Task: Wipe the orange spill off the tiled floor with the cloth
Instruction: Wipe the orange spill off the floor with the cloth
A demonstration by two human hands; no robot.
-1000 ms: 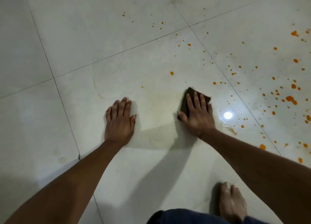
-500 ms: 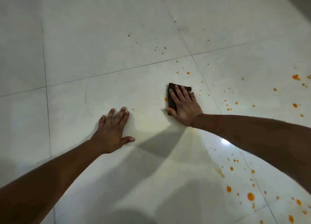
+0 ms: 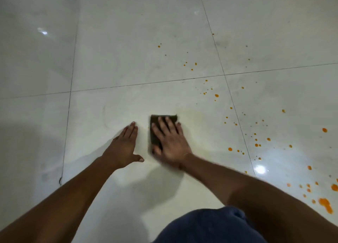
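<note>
Cloth point(image 3: 153, 140), dark and folded into a rectangle, lies flat on the pale tiled floor point(image 3: 128, 60) under your right hand point(image 3: 170, 142). That hand's fingers are spread straight and press down on it. Your left hand point(image 3: 122, 147) rests flat on the tile just beside the cloth, fingers straight, holding nothing. A faint yellowish smear point(image 3: 197, 114) spreads right of the cloth. Drops of the orange spill point(image 3: 324, 204) scatter farther right, the largest blob at the lower right edge. Blue fabric point(image 3: 210, 228) covers your knee.
</note>
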